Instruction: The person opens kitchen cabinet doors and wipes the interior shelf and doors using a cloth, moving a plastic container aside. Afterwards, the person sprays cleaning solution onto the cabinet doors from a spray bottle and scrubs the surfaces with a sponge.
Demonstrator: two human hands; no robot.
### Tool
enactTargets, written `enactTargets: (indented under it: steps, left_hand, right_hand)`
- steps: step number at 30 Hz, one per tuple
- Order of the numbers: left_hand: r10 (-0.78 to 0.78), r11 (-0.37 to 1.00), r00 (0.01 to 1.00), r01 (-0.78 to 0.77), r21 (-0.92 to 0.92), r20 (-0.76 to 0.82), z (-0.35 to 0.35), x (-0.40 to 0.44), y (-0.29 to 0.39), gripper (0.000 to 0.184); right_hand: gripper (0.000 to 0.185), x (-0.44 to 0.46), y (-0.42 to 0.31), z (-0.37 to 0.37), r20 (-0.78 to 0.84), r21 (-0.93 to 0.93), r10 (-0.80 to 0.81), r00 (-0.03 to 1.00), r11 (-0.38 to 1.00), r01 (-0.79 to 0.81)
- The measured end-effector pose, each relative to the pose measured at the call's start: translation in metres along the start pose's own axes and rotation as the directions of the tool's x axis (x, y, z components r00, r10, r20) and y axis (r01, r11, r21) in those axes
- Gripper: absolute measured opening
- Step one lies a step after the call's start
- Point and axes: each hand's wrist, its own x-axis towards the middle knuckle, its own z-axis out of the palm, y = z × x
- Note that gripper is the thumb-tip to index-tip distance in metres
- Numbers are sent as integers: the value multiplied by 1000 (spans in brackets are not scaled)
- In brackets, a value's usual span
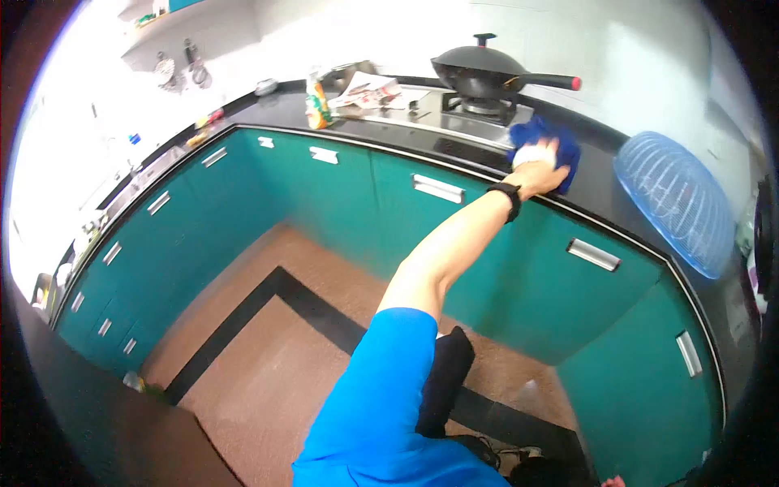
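Note:
My left hand (537, 172), with a black band on its wrist, reaches out to the counter. It presses down on a dark blue cloth (568, 150), blurred by motion; a white patch shows under the fingers. The cloth lies at the right end of the steel gas stove (454, 122), near the counter's front edge. Behind it a lidded black wok (479, 73) sits on the burner, its handle pointing right. Only a sliver of my right hand (614, 482) shows at the bottom edge, low and away from the counter, its fingers mostly cut off.
Right of the cloth, a blue plastic basket (673, 199) leans on the black counter (596, 174). An orange and green bottle (316, 104) and crumpled printed paper (369, 91) are by the stove's left end. Green cabinets (511, 268) with protruding handles run below. The sink (122, 195) is far left.

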Motion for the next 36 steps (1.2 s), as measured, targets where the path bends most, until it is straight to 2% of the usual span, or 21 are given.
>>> enactTargets:
  steps: [1, 2, 4, 6, 8, 10, 13, 16, 17, 18, 21, 22, 24, 26, 28, 29, 30, 31, 33, 35, 36]
  left_hand:
    - [-10, 999, 984, 4, 35, 175, 19, 4, -15, 78]
    - [-90, 995, 960, 101, -29, 265, -2, 3, -2, 79]
    - [-55, 991, 964, 85, -107, 259, 2, 7, -14, 79]
    - [16, 988, 999, -11, -154, 29, -1, -2, -26, 72]
    - [121, 991, 952, -130, -12, -281, -14, -19, -42, 58]
    - [172, 976, 881, -212, -42, -440, -50, -50, -49, 43]
    - [52, 986, 867, -124, -113, -496, -80, -95, -90, 39]
    - [-54, 998, 820, 63, -3, -570, -134, -113, -163, 42]
    - [-33, 998, 744, 59, 16, -668, -143, -111, -209, 46]
    - [-75, 988, 758, 143, 53, -648, -159, -109, -223, 50]
    - [-20, 857, 573, 432, 281, -819, -221, -103, -358, 64]
    - [24, 802, 543, 491, 340, -840, -234, -104, -391, 73]
    - [-135, 776, 672, 529, 344, -728, -259, -107, -435, 88]
    - [-371, 709, 687, 644, 287, -624, -274, -108, -457, 96]
    - [-279, 656, 736, 616, 437, -617, -262, -111, -535, 103]
    - [-430, 597, 778, 626, 502, -458, -279, -102, -522, 107]
    - [-379, 332, 797, 591, 735, -469, -280, -90, -504, 104]
    - [-649, 698, 730, 683, 215, -214, -304, -92, -484, 94]
    - [-529, 837, 833, 543, 61, -161, -298, -87, -600, 73]
    - [-409, 847, 913, 379, -374, -2, -290, -94, -712, 54]
    - [-432, 884, 899, 405, -233, -74, -301, -102, -684, 52]
  right_hand:
    - [13, 12, -4, -5, 252, 196, 236, 939, 937, -288]
    - [23, 18, -10, -7, 518, 307, 375, 768, 757, -577]
    - [20, 27, -33, -2, 521, 338, 321, 791, 773, -536]
    - [18, 28, -24, 23, 543, 366, 248, 802, 790, -492]
    - [15, 28, 16, 68, 524, 504, 167, 835, 730, -462]
    - [13, 44, -59, 72, 542, 468, -15, 840, 836, -287]
    - [14, 57, -144, 83, 582, 388, 105, 806, 836, -389]
    - [16, 64, -193, 110, 663, 383, 30, 748, 845, -373]
    - [15, 67, -206, 119, 687, 369, 5, 727, 859, -355]
    - [15, 71, -218, 126, 704, 358, -18, 710, 873, -333]
    - [17, 57, -219, 136, 730, 373, -26, 683, 853, -366]
    - [17, 55, -220, 141, 736, 366, -14, 676, 849, -381]
    - [17, 52, -226, 146, 741, 375, -2, 672, 831, -411]
    - [17, 45, -235, 143, 746, 359, 49, 664, 810, -464]
    - [18, 46, -251, 135, 730, 299, 42, 682, 878, -374]
    - [20, 41, -235, 139, 701, 324, 48, 711, 867, -378]
    - [23, 50, -272, 127, 709, 256, 48, 703, 912, -321]
    - [25, 45, -253, 125, 688, 242, 32, 725, 932, -270]
    - [25, 47, -273, 111, 684, 217, 89, 724, 923, -319]
    - [20, 42, -271, 106, 707, 128, 147, 692, 936, -329]
    - [20, 44, -279, 108, 721, 182, 127, 681, 914, -362]
